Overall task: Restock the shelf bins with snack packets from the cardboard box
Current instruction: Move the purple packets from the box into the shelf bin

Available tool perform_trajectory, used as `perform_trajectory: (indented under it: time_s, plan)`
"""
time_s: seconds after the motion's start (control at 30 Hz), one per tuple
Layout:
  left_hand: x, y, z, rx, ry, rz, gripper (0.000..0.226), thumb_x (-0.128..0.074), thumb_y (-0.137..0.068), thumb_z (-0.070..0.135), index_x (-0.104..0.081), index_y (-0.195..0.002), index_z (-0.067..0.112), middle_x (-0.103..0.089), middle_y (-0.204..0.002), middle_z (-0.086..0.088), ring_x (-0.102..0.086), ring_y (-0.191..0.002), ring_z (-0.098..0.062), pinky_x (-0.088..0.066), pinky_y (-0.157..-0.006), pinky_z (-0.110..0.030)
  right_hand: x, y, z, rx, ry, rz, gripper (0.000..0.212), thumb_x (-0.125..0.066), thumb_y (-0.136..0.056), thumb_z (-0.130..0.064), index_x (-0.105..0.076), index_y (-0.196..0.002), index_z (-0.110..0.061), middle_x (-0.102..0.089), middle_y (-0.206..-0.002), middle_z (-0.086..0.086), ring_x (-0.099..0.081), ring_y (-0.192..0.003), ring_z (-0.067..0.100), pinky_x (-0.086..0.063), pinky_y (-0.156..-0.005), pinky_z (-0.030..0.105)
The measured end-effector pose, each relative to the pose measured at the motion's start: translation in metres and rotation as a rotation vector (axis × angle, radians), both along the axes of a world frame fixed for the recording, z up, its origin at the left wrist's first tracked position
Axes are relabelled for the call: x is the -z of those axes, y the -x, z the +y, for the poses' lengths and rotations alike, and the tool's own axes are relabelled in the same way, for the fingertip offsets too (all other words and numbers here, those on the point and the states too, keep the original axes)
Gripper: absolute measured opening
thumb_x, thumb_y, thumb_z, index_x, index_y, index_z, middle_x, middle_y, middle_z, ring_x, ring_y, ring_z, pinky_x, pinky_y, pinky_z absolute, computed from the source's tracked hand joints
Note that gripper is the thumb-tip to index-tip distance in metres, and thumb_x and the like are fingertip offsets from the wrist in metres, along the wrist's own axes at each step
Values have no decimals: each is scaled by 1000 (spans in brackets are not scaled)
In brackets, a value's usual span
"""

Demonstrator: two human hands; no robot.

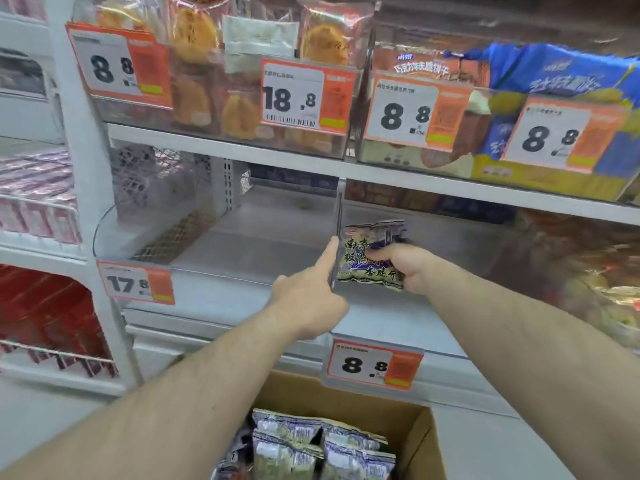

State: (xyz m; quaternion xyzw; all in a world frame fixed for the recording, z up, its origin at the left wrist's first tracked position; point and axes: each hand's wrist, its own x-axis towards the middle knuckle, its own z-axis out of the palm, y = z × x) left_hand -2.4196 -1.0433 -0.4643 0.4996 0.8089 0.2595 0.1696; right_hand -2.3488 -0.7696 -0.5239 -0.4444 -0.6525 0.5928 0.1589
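My right hand (414,270) grips a purple and cream snack packet (365,252) from the right and holds it upright inside the clear middle-shelf bin (446,233). The packet stands just right of the clear bin divider (339,213). My left hand (308,299) points forward, and its straight index finger presses against the divider's left side while the other fingers are curled under. Below the shelf stands an open cardboard box (427,441) holding several matching packets (311,445).
The neighbouring bin (242,251) to the left has only bare white floor showing. The shelf above carries pastry packs (239,112) and blue biscuit packs (561,77) behind price tags. An 8.8 tag (372,365) hangs on the shelf's front edge. Brown packets (571,271) fill the bin at right.
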Motion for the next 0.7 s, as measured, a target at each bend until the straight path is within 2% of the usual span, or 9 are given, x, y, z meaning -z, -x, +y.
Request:
perform_trajectory:
  time_s: [0.07,0.1,0.13,0.2,0.33,0.43,0.53,0.6,0.7]
  plan:
    - [-1,1,-1,14,3,-38,96,-47,-84,12,9,-153,48,-67,-122,-1,-47,-92,-26,-24,-113,-38,-11,3,-26,-29,-74,-31,79,-99,-46,-35,-68,-116,-16,-70,-118,-1,-61,-113,22,-46,-102,40]
    - [-1,2,-2,19,6,-58,95,-46,-85,12,9,-153,49,-68,-123,-1,-47,-92,-25,-24,-112,-37,-18,2,-40,-24,-150,-71,59,-93,-64,-27,-67,-115,-17,-70,-115,-3,-62,-107,19,-47,-95,34]
    - [-1,2,-2,27,4,-63,96,-46,-84,12,9,-153,49,-68,-123,0,-50,-93,-26,-22,-113,-37,-19,2,-46,-23,-222,-116,48,-87,-73,-24,-65,-116,-18,-69,-114,-4,-63,-104,18,-46,-90,31]
    - [0,3,-2,33,-15,-61,97,-47,-83,11,10,-153,49,-69,-123,0,-58,-101,-27,-17,-114,-38,-16,2,-50,-5,-323,-185,50,-86,-75,-28,-63,-118,-16,-68,-113,-3,-63,-104,20,-47,-88,29]
    - [3,4,-2,22,-33,-108,98,-47,-82,9,7,-153,49,-65,-129,-1,-51,-100,-26,-15,-113,-35,-11,9,-45,72,-434,-252,51,-87,-73,-31,-64,-115,-14,-65,-106,0,-63,-99,21,-49,-86,28]
    - [1,3,-3,21,-45,-154,98,-47,-82,9,6,-152,52,-61,-136,0,-45,-119,-33,-21,-106,-32,-12,11,-45,13,-415,-285,57,-86,-74,-30,-63,-123,-12,-68,-119,1,-63,-106,22,-48,-91,30]
    - [1,2,-3,23,-43,-178,96,-46,-84,8,7,-152,51,-61,-135,1,-36,-117,-28,-25,-109,-35,-15,10,-50,-45,-365,-340,54,-78,-85,-30,-58,-132,-13,-63,-128,2,-58,-111,24,-42,-87,29]
    - [1,2,-3,18,-50,-190,96,-46,-84,9,8,-151,53,-63,-132,2,-34,-120,-28,-26,-111,-35,-17,9,-52,-57,-362,-393,53,-71,-90,-34,-54,-136,-13,-60,-130,6,-56,-114,27,-42,-84,30]
    - [7,3,-2,1,-57,-219,96,-44,-84,9,7,-151,54,-70,-112,4,-32,-115,-24,-27,-112,-34,-15,9,-52,-31,-344,-398,52,-75,-86,-36,-58,-129,-14,-63,-124,8,-60,-109,27,-48,-80,34]
